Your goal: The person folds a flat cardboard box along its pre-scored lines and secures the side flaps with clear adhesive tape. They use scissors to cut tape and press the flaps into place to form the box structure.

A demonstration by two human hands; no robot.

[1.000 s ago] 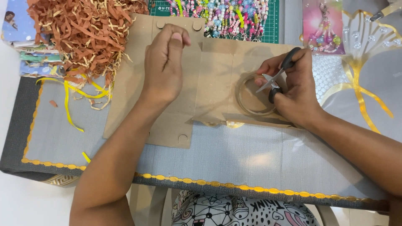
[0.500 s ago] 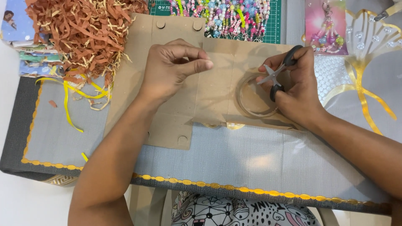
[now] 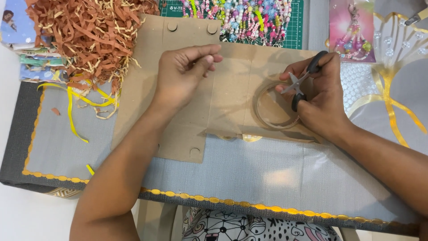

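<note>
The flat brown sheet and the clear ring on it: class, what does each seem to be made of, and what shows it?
The flat brown sheet looks like thin matte cardboard or kraft card: dull tan, creased, with round punched tabs. The clear ring under the right hand, which holds black-handled scissors, looks like glossy transparent plastic tape on a roll, though that is uncertain.

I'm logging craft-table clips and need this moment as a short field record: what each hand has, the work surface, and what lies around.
left hand: resting on the brown cardboard sheet, fingers curled, holding no tool
right hand: holding small black-handled scissors at a clear tape roll
surface: grey mat with gold trim
upper left: heap of brown paper shreds, yellow ribbon strips
top: strings of coloured beads on a green cutting mat
</note>
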